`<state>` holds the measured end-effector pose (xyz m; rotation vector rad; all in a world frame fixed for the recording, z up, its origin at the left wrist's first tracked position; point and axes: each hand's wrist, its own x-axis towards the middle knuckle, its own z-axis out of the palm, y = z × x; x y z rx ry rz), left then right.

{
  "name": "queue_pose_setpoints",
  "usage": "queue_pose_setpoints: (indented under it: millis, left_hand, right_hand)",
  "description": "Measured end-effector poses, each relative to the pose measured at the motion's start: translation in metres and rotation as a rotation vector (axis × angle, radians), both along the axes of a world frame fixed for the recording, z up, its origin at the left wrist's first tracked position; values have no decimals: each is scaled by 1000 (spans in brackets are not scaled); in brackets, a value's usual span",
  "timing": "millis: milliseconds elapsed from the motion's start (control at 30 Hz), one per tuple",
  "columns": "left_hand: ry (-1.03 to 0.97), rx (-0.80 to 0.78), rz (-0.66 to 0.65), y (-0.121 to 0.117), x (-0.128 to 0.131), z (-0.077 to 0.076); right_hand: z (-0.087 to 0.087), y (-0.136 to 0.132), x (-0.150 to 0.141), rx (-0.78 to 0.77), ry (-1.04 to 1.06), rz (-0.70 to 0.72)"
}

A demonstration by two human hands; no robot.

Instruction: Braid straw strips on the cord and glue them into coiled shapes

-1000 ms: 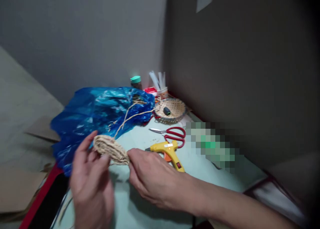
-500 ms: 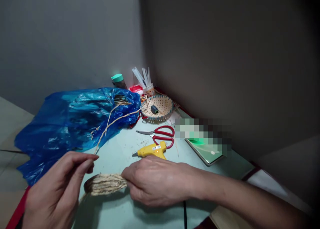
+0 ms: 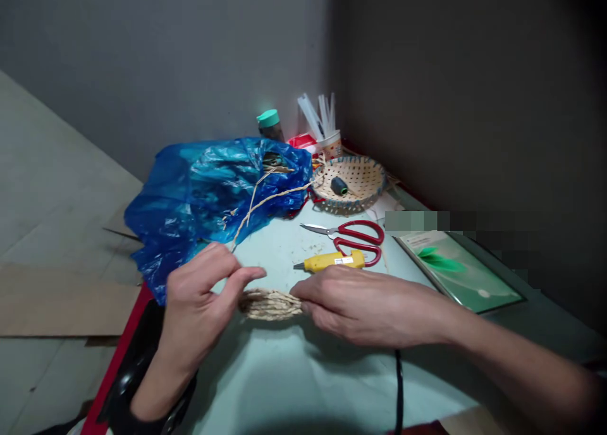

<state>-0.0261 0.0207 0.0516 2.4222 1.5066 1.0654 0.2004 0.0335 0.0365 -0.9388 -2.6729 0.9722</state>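
A small coil of twisted straw cord [image 3: 271, 305] is pinched at its right end by my right hand [image 3: 365, 305], fingers closed. Just left of the coil, my left hand [image 3: 203, 296] is curled round the loose straw cord [image 3: 277, 196], its thumb stretched over the coil's top left. This strand runs from the blue bag and basket side down to my left fingers, which hide its end. Beyond my right hand lies a yellow glue gun [image 3: 332, 261], its handle hidden. Red-handled scissors [image 3: 363, 231] rest behind it.
A blue plastic bag [image 3: 203, 182] with straw spreads over the back left. A woven basket [image 3: 370, 176] holds a dark thread spool [image 3: 339, 186]. Behind stand a cup of glue sticks [image 3: 331, 145] and a teal-lidded bottle [image 3: 270, 125]. A phone-like green screen [image 3: 459, 267] lies right; a black cable [image 3: 399, 391] hangs near.
My left hand has gone from supporting the coil to gripping the loose cord above it. The right hand keeps its pinch on the coil. The camera view has swung left, then back right.
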Motion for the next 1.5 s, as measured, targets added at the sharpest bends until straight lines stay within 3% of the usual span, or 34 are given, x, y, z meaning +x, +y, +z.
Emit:
queue_pose_setpoints:
  millis: [167, 267, 533, 700, 867, 1000, 1233, 1367, 1500]
  left_hand:
    - [73, -449, -319, 2, 6, 2]
    - [57, -526, -423, 0, 6, -1]
    - [-95, -540, -291, -6, 0, -10]
    - [-106, -467, -233, -11, -7, -8]
    - [-192, -373, -110, -17, -11, -12]
    - [-317, -319, 20, -23, -8, -16]
    - [-564, -293, 280, -29, 11, -26]
    - [-617, -183, 280, -32, 28, -30]
    - [-593, -77, 317, -36, 42, -33]
  right_hand:
    - [0, -3, -1, 6, 0, 25]
    - [1, -1, -1, -24, 41, -5]
    - [5, 14, 8, -49, 228, -41]
    - [5, 21, 22, 73, 258, -124]
    - [4, 23, 27, 26, 312, -254]
    - [4, 15, 19, 87, 342, -286]
    - [-11, -9, -5, 126, 401, -246]
    - [-21, -18, -17, 165, 442, -237]
    - [-19, -24, -24, 160, 472, -252]
